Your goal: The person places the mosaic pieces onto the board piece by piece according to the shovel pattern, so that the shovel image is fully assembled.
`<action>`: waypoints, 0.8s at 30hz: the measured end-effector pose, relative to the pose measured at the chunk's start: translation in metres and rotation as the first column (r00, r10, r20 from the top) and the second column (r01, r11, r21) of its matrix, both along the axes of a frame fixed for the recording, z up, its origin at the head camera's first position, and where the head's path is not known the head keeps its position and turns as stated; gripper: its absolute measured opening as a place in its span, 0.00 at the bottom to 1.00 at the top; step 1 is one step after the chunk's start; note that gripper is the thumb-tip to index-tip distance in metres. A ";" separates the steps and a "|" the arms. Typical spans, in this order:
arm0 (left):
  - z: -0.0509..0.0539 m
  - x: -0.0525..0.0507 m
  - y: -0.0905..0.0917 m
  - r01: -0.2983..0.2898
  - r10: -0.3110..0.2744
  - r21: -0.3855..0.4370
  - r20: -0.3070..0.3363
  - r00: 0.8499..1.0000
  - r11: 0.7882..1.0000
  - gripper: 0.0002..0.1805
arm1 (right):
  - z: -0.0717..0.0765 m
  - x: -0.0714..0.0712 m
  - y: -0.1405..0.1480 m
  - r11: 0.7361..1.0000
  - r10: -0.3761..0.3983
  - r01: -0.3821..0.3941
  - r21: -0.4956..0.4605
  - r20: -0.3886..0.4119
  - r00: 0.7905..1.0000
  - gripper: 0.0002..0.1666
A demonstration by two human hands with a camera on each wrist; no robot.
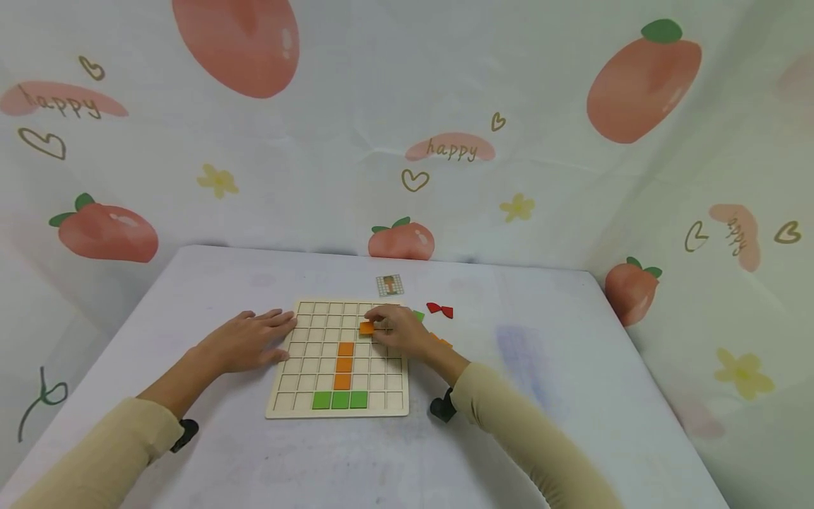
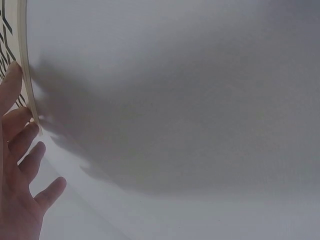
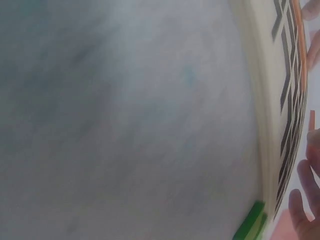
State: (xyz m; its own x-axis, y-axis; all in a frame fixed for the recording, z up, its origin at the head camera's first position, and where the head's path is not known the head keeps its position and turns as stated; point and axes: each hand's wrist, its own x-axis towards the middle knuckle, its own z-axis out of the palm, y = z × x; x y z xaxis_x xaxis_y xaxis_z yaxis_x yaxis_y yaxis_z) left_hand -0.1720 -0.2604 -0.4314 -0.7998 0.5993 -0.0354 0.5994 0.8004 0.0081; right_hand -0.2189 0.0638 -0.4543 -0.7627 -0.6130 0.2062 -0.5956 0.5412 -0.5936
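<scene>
A wooden grid board (image 1: 292,367) lies on the table. Three orange squares (image 1: 344,365) form a column in it, above a row of three green squares (image 1: 340,400). My right hand (image 1: 400,331) is over the upper right part of the board and pinches another orange square (image 1: 366,328). In the right wrist view its fingers (image 3: 310,185) show at the right edge, with an orange edge between fingertips. My left hand (image 1: 251,341) rests at the board's left edge, fingers spread; in the left wrist view its fingertips (image 2: 32,155) lie by the rim.
Beyond the board is a small pattern card (image 1: 390,285). Red pieces (image 1: 440,309) lie to its right. Partly behind my right hand and forearm are a green piece (image 1: 418,315) and orange pieces (image 1: 441,341). A printed cloth backdrop (image 1: 356,92) stands behind the white table (image 1: 540,410).
</scene>
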 end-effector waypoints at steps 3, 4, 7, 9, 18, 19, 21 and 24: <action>0.000 0.000 0.001 0.000 0.000 0.001 0.002 1.000 1.000 0.34 | 0.000 0.001 -0.007 1.000 -0.004 0.004 0.016 0.001 1.000 0.17; 0.000 0.000 0.001 -0.002 0.002 0.003 0.003 1.000 1.000 0.34 | 0.001 0.001 -0.009 1.000 -0.002 0.002 0.020 0.001 1.000 0.17; 0.000 0.000 0.001 -0.007 0.007 0.001 0.005 1.000 1.000 0.34 | 0.002 0.002 -0.015 0.999 0.008 -0.008 0.035 0.009 1.000 0.17; 0.000 0.000 0.001 -0.010 0.010 -0.002 0.006 1.000 1.000 0.35 | 0.003 0.002 -0.018 0.999 0.014 -0.015 0.046 0.011 1.000 0.17; -0.001 -0.001 0.001 -0.018 0.018 -0.011 0.017 1.000 1.000 0.35 | 0.001 0.003 -0.028 0.990 0.000 -0.001 0.140 0.002 1.000 0.17; -0.001 -0.001 0.000 -0.018 0.018 -0.011 0.017 1.000 1.000 0.35 | 0.001 0.003 -0.029 0.989 -0.004 0.003 0.145 0.005 1.000 0.17; -0.002 -0.001 0.000 -0.016 0.017 -0.010 0.016 1.000 1.000 0.35 | 0.002 0.004 -0.030 0.988 -0.006 0.004 0.152 0.013 1.000 0.17; -0.002 -0.001 0.000 -0.015 0.015 -0.006 0.017 1.000 1.000 0.35 | 0.003 0.004 -0.032 0.987 -0.003 0.001 0.160 0.009 1.000 0.18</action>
State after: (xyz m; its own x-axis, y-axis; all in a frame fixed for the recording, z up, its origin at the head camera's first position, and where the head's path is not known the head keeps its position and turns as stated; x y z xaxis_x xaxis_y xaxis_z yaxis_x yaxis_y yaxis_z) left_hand -0.1731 -0.2601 -0.4333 -0.8077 0.5872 -0.0525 0.5874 0.8092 0.0131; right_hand -0.2146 0.0321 -0.4511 -0.7654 -0.6360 0.0987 -0.5892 0.6307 -0.5051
